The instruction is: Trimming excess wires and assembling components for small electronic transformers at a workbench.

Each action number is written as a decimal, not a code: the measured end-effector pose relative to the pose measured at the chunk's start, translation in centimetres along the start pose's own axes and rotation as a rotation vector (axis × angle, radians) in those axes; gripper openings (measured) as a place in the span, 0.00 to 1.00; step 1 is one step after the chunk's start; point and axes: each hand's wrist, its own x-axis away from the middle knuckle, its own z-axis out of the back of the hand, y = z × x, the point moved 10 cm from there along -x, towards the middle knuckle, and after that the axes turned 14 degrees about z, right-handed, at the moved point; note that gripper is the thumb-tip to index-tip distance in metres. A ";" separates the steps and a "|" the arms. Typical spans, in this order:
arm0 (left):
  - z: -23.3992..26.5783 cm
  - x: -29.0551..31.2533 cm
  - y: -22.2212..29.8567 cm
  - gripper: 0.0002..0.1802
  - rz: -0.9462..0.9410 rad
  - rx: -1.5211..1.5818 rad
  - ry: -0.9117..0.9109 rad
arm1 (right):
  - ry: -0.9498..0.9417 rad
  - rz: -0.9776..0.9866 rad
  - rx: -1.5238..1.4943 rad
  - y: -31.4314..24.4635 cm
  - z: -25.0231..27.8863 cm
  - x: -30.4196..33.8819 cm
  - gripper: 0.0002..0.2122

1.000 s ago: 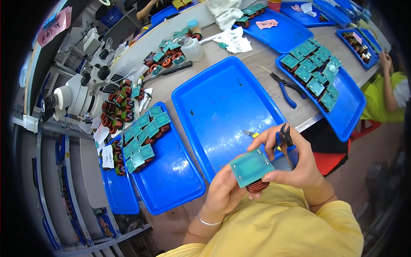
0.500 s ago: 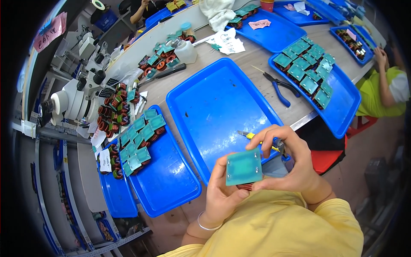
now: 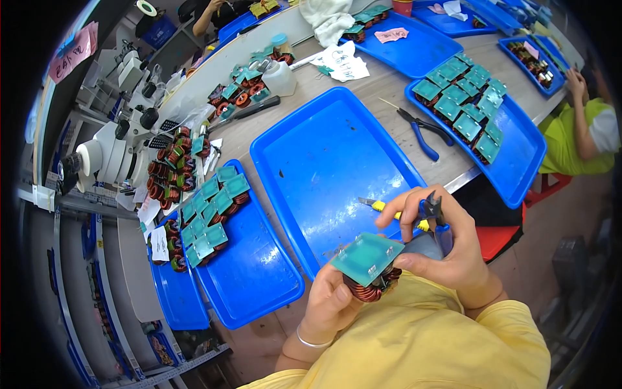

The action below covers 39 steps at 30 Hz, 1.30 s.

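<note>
My left hand (image 3: 330, 305) grips a copper-wound coil (image 3: 364, 290) with a square green circuit board (image 3: 367, 258) on top, tilted so the coil's windings show below. Small metal pins stand up from the board near two of its edges. In my right hand (image 3: 463, 249) is a pair of blue-handled cutters (image 3: 430, 209), jaws up, tucked in between fingers and palm. The right thumb comes close to the board's right corner; whether it touches cannot be made out. Beyond my right fingers a yellow utility knife (image 3: 376, 205) rests in the large blue tray (image 3: 330, 162).
At left, a blue tray (image 3: 265, 279) bears rows of board-topped coils (image 3: 210, 214), beside a heap of bare coils (image 3: 172, 168). Blue-handled pliers (image 3: 424, 139) lie right of the large tray, near another filled tray (image 3: 518, 155). A person in yellow-green (image 3: 583, 136) sits at far right.
The coil has tipped from board facing me to board facing up. My right fingers have come off it, and the cutters have swung upright in that hand.
</note>
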 end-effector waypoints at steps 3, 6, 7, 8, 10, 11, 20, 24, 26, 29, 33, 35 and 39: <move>0.8 -0.1 0.6 0.42 -0.057 -0.054 0.134 | -0.027 -0.034 -0.019 0.3 -0.1 0.0 0.20; 0.1 0.0 0.7 0.39 -0.041 -0.121 -0.030 | -0.052 -0.010 0.005 0.0 -0.2 -0.1 0.22; 0.2 -0.2 1.0 0.38 -0.067 -0.209 -0.008 | -0.035 0.046 0.037 -0.5 0.0 -0.2 0.22; 0.1 -0.3 1.3 0.38 -0.094 -0.297 0.015 | -0.035 0.044 0.037 -0.5 -0.1 -0.1 0.22; -1.0 -0.2 1.8 0.38 -0.110 -0.282 -0.023 | -0.032 0.086 0.108 -1.0 0.0 0.1 0.24; -1.6 -0.1 2.1 0.38 -0.128 -0.268 -0.063 | -0.034 0.085 0.106 -1.1 -0.2 0.2 0.24; 1.0 0.2 3.8 0.39 -0.213 -0.588 0.316 | -0.279 0.251 0.589 -2.6 -0.4 0.4 0.23; 1.0 0.9 4.9 0.45 -0.282 -0.555 0.469 | -0.467 0.299 0.787 -2.9 -1.6 0.9 0.25; -1.1 1.2 5.5 0.41 -0.420 -0.842 0.310 | -0.544 0.368 0.873 -3.3 -2.4 1.1 0.24; -1.2 1.3 5.7 0.42 -0.434 -0.878 0.397 | -0.595 0.364 0.920 -3.6 -2.6 1.1 0.24; -1.7 1.8 6.4 0.45 -0.484 -1.091 0.492 | -0.616 0.347 0.943 -4.0 -2.6 0.9 0.20; -2.3 2.0 6.7 0.42 -0.533 -1.133 0.465 | -0.645 0.336 0.971 -3.9 -2.7 1.0 0.20; -3.7 2.0 7.1 0.40 -0.617 -1.262 0.433 | -0.662 0.363 0.976 -3.8 -2.5 1.2 0.24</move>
